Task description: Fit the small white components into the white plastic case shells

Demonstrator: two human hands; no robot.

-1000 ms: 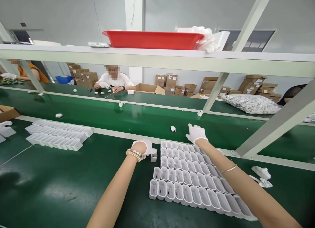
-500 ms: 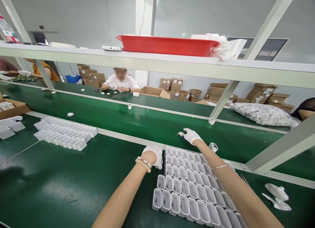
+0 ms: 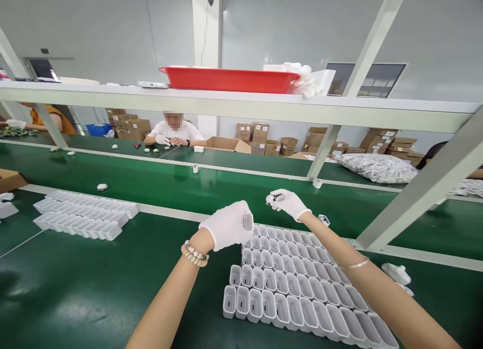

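Note:
My gloved left hand grips a white plastic case, its open end turned toward me. It is raised just above the back left corner of the rows of white plastic cases. My right hand, also gloved, pinches a small white part with a dark underside over the green belt; its exact kind is hard to make out. The cases in the rows stand upright with open tops, and some show a dark slot inside. My right forearm covers part of the rows.
More white cases stand in rows at the left. A white part and single cases lie on the belt. A slanted metal post rises at the right. Overhead, the shelf bears a red tray. A co-worker sits opposite.
My left hand has lifted a case from the rows' back left corner. My right hand has picked the small part up off the belt. The view has shifted slightly to the right.

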